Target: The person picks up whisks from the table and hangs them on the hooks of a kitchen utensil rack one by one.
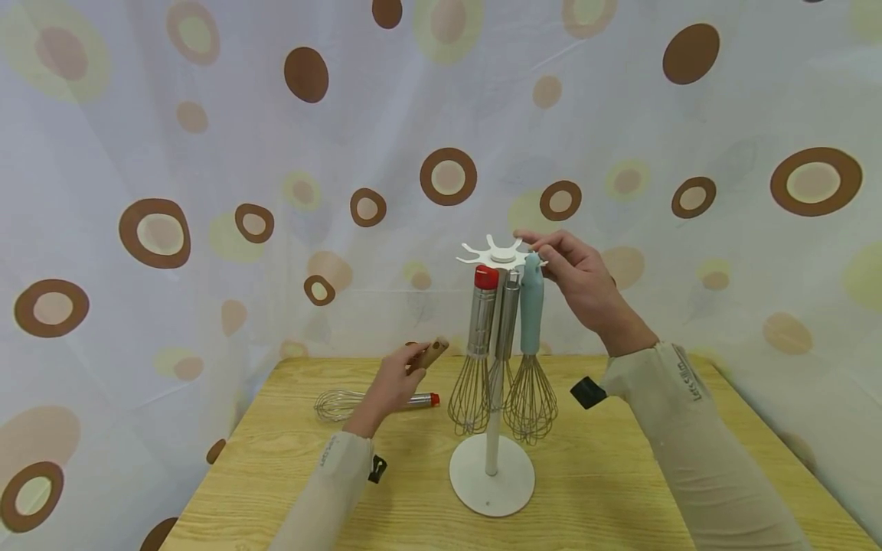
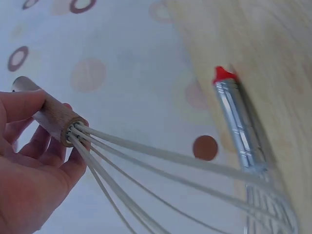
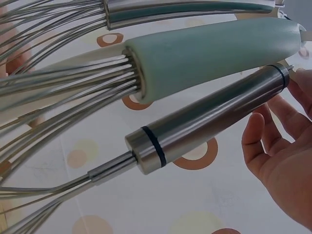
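Note:
My left hand (image 1: 394,380) holds a wooden-handled whisk (image 2: 58,114) by its handle, its pale wires fanning out in the left wrist view. Below that hand, a steel whisk with a red cap (image 1: 423,400) lies on the table. At the top of a white whisk stand (image 1: 503,256), my right hand (image 1: 582,279) has its fingers at the end of a steel whisk with black bands (image 3: 209,117), pinching it near the hook. In the head view this whisk is hidden behind the hanging teal-handled whisk (image 1: 531,306).
A red-capped steel whisk (image 1: 481,325) and another slim steel whisk (image 1: 508,314) also hang from the stand. Its round white base (image 1: 475,490) rests on the wooden table (image 1: 586,490). A spotted curtain (image 1: 386,115) hangs behind the table.

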The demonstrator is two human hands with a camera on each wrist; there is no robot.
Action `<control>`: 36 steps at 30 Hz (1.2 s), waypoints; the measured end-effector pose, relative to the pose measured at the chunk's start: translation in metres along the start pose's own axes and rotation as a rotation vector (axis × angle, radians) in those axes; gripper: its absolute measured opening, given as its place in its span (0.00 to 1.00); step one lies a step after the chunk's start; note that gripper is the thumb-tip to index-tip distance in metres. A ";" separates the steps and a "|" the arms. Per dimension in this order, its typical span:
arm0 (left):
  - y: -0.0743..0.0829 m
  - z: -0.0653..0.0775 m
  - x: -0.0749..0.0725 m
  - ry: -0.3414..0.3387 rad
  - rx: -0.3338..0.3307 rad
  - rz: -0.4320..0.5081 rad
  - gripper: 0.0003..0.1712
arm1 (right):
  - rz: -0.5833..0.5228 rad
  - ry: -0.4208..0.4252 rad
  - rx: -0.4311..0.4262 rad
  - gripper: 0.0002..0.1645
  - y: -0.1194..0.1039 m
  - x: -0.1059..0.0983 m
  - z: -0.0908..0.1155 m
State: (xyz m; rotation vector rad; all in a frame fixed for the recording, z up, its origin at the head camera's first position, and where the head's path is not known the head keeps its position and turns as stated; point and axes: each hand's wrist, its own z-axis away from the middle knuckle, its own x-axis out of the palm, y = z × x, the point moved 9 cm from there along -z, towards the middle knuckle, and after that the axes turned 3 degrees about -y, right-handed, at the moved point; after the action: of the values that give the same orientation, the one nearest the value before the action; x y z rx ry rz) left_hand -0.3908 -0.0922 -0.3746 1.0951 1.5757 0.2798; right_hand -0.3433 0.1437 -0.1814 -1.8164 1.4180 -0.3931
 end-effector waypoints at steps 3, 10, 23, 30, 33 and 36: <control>0.013 -0.002 -0.008 0.036 0.002 0.091 0.25 | 0.008 0.001 0.008 0.10 0.000 0.000 0.000; 0.048 -0.005 -0.028 0.096 0.059 0.209 0.26 | 0.012 -0.004 0.019 0.11 -0.001 0.002 0.000; 0.104 -0.012 -0.052 0.115 0.172 0.428 0.27 | -0.043 0.001 0.017 0.11 0.001 0.003 0.001; 0.121 -0.012 -0.058 0.076 0.218 0.524 0.26 | -0.042 0.001 0.023 0.11 0.003 0.002 0.001; 0.129 -0.011 -0.061 0.069 0.249 0.539 0.25 | -0.048 0.005 0.020 0.10 0.003 0.002 0.001; 0.135 -0.009 -0.063 0.059 0.276 0.565 0.24 | -0.057 0.010 0.016 0.10 0.004 0.002 0.001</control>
State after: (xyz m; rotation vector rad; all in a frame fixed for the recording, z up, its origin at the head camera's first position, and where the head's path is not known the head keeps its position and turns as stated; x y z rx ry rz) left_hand -0.3376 -0.0642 -0.2383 1.7579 1.3529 0.4829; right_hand -0.3447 0.1415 -0.1855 -1.8479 1.3682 -0.4418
